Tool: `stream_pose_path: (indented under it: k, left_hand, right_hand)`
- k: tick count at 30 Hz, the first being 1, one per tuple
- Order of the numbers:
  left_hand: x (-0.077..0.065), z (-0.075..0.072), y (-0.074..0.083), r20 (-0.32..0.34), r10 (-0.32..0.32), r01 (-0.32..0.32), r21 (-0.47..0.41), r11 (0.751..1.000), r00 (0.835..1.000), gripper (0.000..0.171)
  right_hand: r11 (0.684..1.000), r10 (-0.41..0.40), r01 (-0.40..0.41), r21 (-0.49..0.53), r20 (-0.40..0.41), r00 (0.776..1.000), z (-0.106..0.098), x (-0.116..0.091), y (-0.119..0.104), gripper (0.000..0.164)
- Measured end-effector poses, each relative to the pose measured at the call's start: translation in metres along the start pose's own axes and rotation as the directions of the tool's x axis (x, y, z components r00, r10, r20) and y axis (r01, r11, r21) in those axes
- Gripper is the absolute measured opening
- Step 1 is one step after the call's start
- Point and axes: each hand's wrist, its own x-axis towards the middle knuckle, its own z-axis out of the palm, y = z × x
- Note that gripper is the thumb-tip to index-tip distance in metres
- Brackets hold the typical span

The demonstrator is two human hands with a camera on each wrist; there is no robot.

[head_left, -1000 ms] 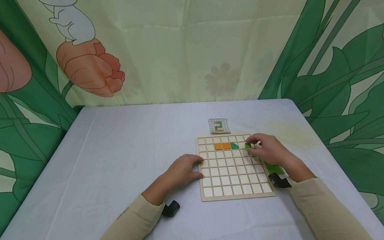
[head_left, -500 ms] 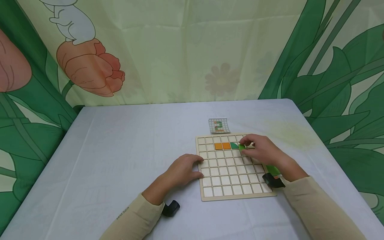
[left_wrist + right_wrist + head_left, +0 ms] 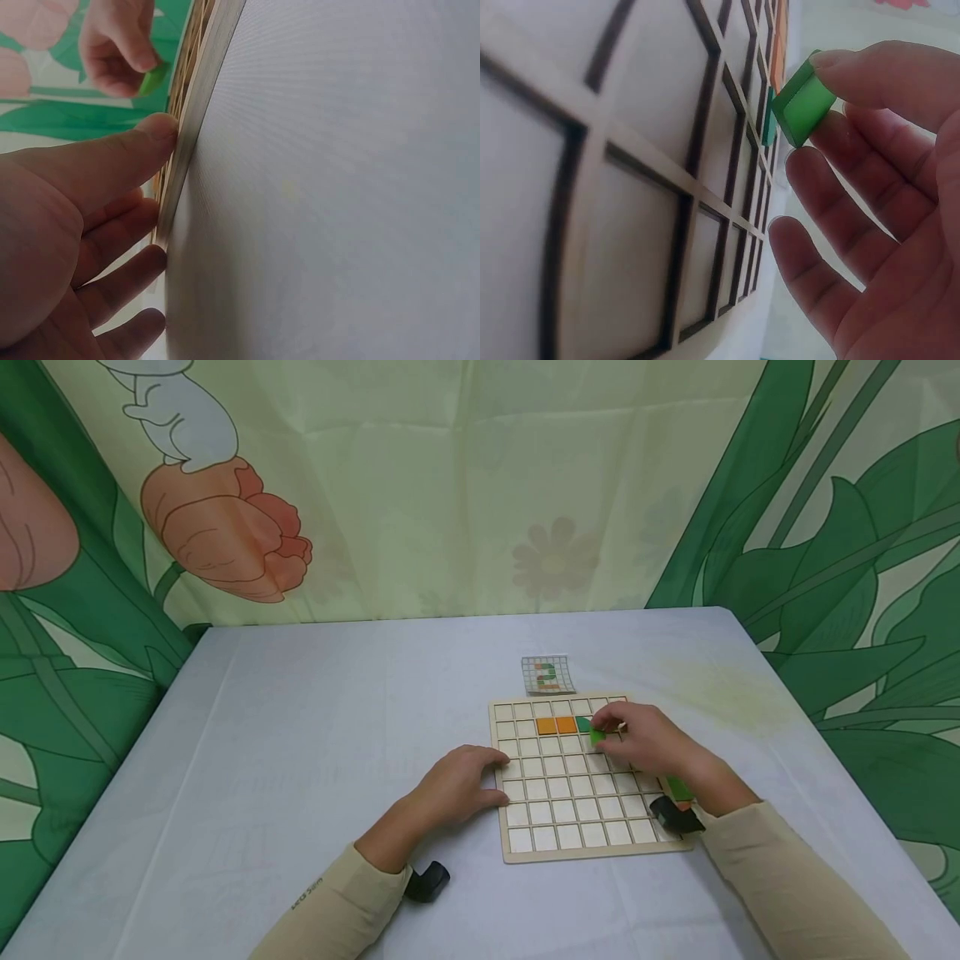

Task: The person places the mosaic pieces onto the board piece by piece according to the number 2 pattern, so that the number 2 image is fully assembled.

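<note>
A pale wooden grid board [image 3: 555, 790] lies on the white-covered table. My left hand [image 3: 460, 787] rests at its left edge; in the left wrist view the thumb [image 3: 154, 131] touches the rim, fingers nearly straight. My right hand [image 3: 647, 742] pinches a light green tile [image 3: 806, 109] between thumb and fingers, above the board's second row from the back. In that row sit an orange square tile [image 3: 547, 726], another orange square tile [image 3: 566, 725] and a dark green rounded tile [image 3: 582, 724], partly covered by the held tile and fingers.
Behind the board lies a small printed grid card [image 3: 549, 675] with an orange and green figure. Green pieces [image 3: 679, 788] lie by the board's right edge, partly hidden under the right wrist. A black wrist camera [image 3: 427, 882] hangs below the left wrist. A printed curtain [image 3: 420, 493] stands behind.
My right hand has moved left along the row with the green tile, from a few cells away to beside the dark green tile. My left hand has stayed at the board's edge.
</note>
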Motion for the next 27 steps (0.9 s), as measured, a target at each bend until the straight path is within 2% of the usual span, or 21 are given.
stream_pose_path:
  k: [13, 27]
  left_hand:
    - [-0.0001, -0.0005, 0.0014, 0.006, -0.011, 0.011, -0.003, 1.000, 1.000, 0.048]
    - [-0.0005, -0.0002, 0.0019, 0.007, -0.011, 0.011, -0.005, 1.000, 1.000, 0.048]
  right_hand:
    - [0.998, -0.006, 0.007, -0.056, 0.027, 1.000, 0.0041, 0.0009, 0.0029, 0.022]
    - [0.998, -0.017, 0.017, -0.061, 0.006, 1.000, 0.0070, 0.0013, 0.0008, 0.021]
